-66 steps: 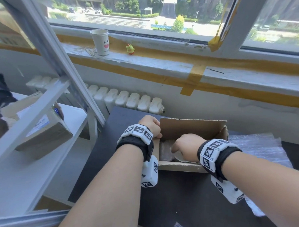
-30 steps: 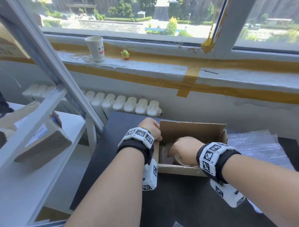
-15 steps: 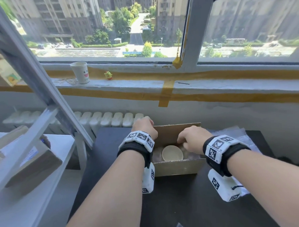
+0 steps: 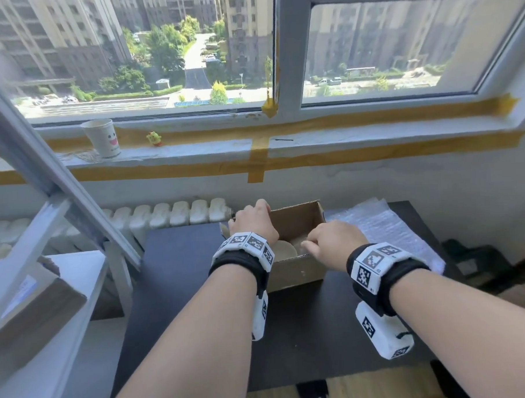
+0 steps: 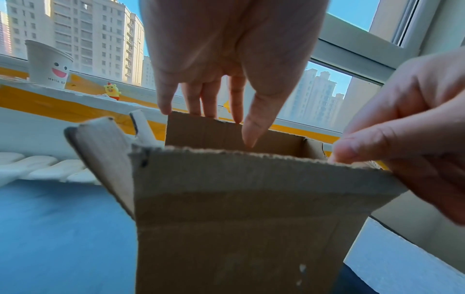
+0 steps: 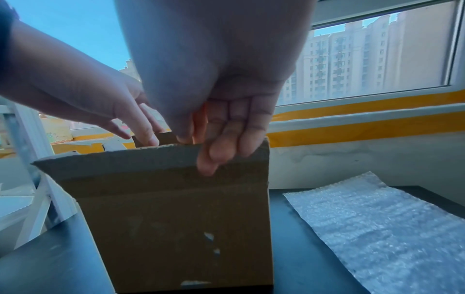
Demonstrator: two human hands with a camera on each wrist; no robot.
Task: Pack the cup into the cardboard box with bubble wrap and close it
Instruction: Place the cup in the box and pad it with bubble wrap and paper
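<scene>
A brown cardboard box [image 4: 297, 272] stands open on the black table [image 4: 183, 277]. A pale cup [image 4: 283, 249] sits inside it, partly hidden by my left wrist. My left hand [image 4: 253, 220] reaches over the box and pinches the far flap [image 5: 201, 131], fingers behind it and thumb [image 5: 251, 127] in front. My right hand [image 4: 314, 244] pinches the near flap [image 6: 151, 165] at its right end, thumb inside and fingers [image 6: 214, 157] outside. A sheet of bubble wrap [image 4: 382, 226] lies flat on the table to the right of the box.
A white paper cup with a smiley [image 4: 102, 139] and a small yellow toy [image 4: 154, 139] stand on the taped window sill. A white radiator [image 4: 171, 214] runs behind the table. A white shelf frame [image 4: 49, 298] with a cardboard parcel [image 4: 28, 302] stands at the left.
My right hand came up out of the box, off the cup, and took hold of the near flap. My left hand stayed at the box's far left. The head view tilted upward.
</scene>
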